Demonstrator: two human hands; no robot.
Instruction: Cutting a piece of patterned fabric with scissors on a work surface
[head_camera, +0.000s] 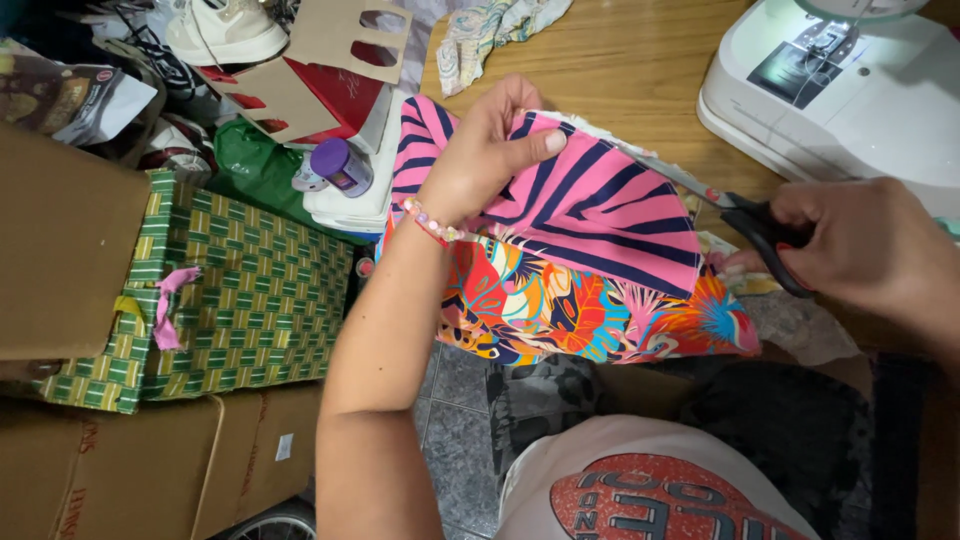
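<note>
- Wooden counter (640, 70) carries a white sewing machine (850, 90).
- My left hand (480, 160) pinches the pink, navy-striped tropical-print fabric (600, 230) up off the counter edge, taut for cutting.
- My right hand (860, 250) grips black-handled scissors (745, 225), blades at the fabric's upper edge.

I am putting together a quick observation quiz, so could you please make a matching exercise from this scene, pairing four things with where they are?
Things:
1. pink striped fabric
2. scissors
3. sewing machine
4. green woven box

Places:
A. far right of the wooden table
B. pinched in the left hand
C. on the left, beside the table
D. gripped in the right hand, blades at the fabric's edge

Pairs: 1-B, 2-D, 3-A, 4-C
</note>
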